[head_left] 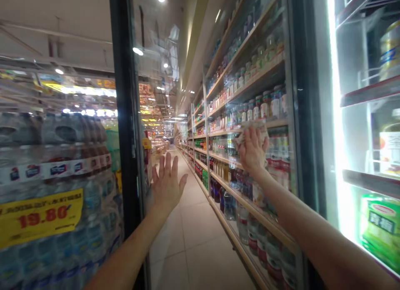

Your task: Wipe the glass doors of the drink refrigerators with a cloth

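Observation:
A glass fridge door (193, 94) stands swung out in front of me, edged by a black frame (125, 115). My left hand (167, 183) lies flat on the glass near that frame, fingers spread, holding nothing. My right hand (251, 150) is higher and further right on the same pane. It presses a crumpled pale cloth (250, 127) against the glass, and the cloth shows above the fingers. Both forearms reach in from the bottom of the view.
Through the glass runs a tiled shop aisle (193, 223) with long shelves of bottles (250, 106) on its right. Shrink-wrapped water bottles (62, 156) with a yellow price tag (40, 215) are stacked at left. The lit fridge interior (368, 136) with cans and green packs is at right.

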`<action>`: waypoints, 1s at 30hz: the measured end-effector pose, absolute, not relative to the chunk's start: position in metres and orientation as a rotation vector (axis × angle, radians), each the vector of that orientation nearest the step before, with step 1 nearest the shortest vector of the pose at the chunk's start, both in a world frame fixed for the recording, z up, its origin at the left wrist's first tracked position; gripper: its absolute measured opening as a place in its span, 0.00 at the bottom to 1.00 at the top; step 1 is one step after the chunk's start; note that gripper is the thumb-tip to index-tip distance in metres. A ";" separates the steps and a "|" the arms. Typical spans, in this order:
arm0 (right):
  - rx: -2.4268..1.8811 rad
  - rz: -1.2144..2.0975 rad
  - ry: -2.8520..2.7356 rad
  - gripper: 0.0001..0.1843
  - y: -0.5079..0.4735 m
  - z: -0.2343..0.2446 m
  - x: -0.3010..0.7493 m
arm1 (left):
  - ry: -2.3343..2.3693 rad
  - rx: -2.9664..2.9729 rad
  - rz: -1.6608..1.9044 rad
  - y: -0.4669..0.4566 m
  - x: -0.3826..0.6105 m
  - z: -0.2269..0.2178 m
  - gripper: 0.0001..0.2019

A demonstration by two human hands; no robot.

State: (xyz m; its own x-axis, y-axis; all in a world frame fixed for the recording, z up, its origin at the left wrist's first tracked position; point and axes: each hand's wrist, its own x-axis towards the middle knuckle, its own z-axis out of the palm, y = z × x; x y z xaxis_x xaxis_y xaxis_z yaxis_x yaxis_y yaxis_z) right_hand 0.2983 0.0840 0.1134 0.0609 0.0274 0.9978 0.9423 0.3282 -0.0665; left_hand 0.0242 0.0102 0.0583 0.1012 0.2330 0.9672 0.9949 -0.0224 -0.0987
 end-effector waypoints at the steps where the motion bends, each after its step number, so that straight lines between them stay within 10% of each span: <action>1: -1.042 -0.849 -1.224 0.30 0.086 0.117 0.304 | -1.300 -1.438 -1.026 0.010 0.025 0.058 0.29; 12: -0.591 -1.175 -1.771 0.25 0.069 0.078 0.232 | -1.297 -1.458 -1.033 0.009 0.024 0.059 0.30; 19: -1.029 -0.692 -1.192 0.30 0.079 0.110 0.281 | -1.196 -1.425 -1.097 0.009 0.025 0.058 0.28; 30: -0.295 -0.088 -1.610 0.30 0.047 0.095 0.241 | -0.683 -1.708 -1.179 0.032 0.126 0.091 0.24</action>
